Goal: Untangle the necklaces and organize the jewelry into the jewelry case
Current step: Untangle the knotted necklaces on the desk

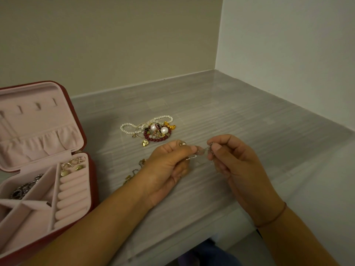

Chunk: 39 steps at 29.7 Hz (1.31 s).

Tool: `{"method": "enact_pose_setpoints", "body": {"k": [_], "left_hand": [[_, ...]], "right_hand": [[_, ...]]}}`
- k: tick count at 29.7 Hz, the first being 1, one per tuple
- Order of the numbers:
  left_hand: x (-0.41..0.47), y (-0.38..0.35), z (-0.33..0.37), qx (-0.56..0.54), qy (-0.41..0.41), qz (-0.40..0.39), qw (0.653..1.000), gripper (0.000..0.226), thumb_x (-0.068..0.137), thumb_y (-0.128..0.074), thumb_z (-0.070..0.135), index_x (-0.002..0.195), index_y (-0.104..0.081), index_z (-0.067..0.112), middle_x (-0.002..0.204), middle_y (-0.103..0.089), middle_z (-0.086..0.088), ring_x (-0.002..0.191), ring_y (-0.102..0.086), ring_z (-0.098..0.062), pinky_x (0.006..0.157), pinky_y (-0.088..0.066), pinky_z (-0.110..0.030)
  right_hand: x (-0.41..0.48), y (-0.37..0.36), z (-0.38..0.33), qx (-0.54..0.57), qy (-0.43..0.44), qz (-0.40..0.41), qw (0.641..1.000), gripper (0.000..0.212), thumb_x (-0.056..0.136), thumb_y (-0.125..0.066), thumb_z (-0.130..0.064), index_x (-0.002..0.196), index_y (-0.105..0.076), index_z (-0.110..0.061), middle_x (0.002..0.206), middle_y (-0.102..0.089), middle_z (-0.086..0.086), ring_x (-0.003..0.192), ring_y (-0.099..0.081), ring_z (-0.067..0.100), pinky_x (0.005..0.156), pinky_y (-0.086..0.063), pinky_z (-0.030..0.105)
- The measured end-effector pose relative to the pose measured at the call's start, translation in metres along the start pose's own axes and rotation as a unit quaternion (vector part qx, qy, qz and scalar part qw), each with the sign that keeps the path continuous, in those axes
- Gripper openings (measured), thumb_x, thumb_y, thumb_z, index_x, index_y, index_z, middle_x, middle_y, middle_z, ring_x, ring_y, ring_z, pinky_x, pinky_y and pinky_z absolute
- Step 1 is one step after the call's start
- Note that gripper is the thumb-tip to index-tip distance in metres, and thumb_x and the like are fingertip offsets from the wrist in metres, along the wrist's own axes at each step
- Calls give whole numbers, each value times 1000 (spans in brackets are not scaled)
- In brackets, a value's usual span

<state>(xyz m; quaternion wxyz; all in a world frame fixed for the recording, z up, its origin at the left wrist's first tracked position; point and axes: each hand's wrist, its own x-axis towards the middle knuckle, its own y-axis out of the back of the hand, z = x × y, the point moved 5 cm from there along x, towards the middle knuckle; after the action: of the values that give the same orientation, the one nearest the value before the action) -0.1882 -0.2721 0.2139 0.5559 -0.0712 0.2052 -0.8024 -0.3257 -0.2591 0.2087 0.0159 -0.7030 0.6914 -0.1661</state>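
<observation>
Both hands hold a thin silver necklace chain [204, 150] just above the grey tabletop. My left hand [169, 166] pinches one end of it between thumb and fingertips. My right hand [230, 160] pinches the other end a few centimetres away. Behind the hands lies a tangled pile of jewelry [151, 129]: white pearl strands, a dark red bead bracelet, two big pearls and gold pieces. The open red jewelry case [92, 181] with pink lining stands at the left. Gold earrings [72, 167] sit on its ring rolls and a dark chain [25, 189] lies in one compartment.
More chain and gold pieces [134, 173] lie on the table, partly hidden under my left wrist. A small gold disc [145, 144] lies by the pile. The grey table [249, 116] meets walls at the back and at the right. Its front edge runs below my forearms.
</observation>
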Motion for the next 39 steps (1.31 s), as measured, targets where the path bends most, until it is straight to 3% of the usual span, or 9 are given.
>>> {"method": "enact_pose_setpoints", "body": {"k": [3,5,10,15,21,26,31,34,39], "left_hand": [[0,0,-1,13,-3,2,1000,29,72,-64,7,59,-40,15,45,-48,7,31,-24,-2,39,-23,-17],[1,2,-2,16,-7,8,1000,35,72,-66,7,55,-38,18,42,-36,6,32,-23,-3,38,-22,-17],[1,2,0,33,-15,-4,999,24,75,-63,7,66,-44,18,54,-51,5,33,-25,-2,37,-26,-14],[-3,-2,-3,99,3,-39,994,15,92,-50,4,95,-59,15,70,-57,1,39,-29,-3,42,-26,-15],[-5,-6,-2,175,-11,-39,984,14,94,-50,5,92,-59,14,61,-47,4,41,-26,-4,39,-23,-16],[-5,-3,0,200,-23,-14,980,13,87,-61,4,92,-65,15,67,-58,9,44,-30,-3,40,-22,-16],[-8,-5,4,201,-23,11,979,25,72,-67,30,92,-76,18,72,-62,1,41,-33,-4,42,-21,-17],[-9,-7,5,191,-22,21,981,25,80,-65,13,102,-72,4,76,-71,4,40,-50,6,42,-35,-5],[-10,-10,7,195,-29,19,980,27,79,-64,10,104,-70,-1,61,-66,5,38,-50,5,44,-36,-2]], "right_hand": [[0,-1,-4,-23,9,8,1000,7,86,-59,-13,89,-65,-12,59,-59,1,45,-43,2,44,-33,13],[0,-1,-7,-29,11,19,999,11,90,-55,-6,89,-65,-10,54,-57,1,44,-44,1,44,-33,13],[0,-2,-10,-47,-4,32,998,13,89,-56,-8,86,-68,-14,47,-50,0,44,-43,5,43,-33,12],[1,0,-14,-89,0,37,995,12,89,-58,-12,87,-69,-17,43,-47,-2,40,-41,5,43,-33,12],[4,2,-20,-124,18,43,991,11,88,-61,-15,87,-71,-20,41,-44,-4,40,-40,6,44,-35,14],[7,9,-28,-121,31,56,991,12,87,-61,-13,86,-71,-19,42,-40,-1,37,-36,6,41,-32,13],[7,12,-33,-127,35,54,990,11,87,-61,-15,86,-71,-19,42,-39,1,37,-33,8,40,-31,14],[7,12,-32,-128,30,45,990,10,86,-62,-16,86,-72,-19,44,-38,3,38,-32,9,40,-31,14],[7,5,-29,-134,16,-3,991,13,79,-65,-27,86,-73,-21,45,-38,5,40,-30,13,41,-30,19]]}}
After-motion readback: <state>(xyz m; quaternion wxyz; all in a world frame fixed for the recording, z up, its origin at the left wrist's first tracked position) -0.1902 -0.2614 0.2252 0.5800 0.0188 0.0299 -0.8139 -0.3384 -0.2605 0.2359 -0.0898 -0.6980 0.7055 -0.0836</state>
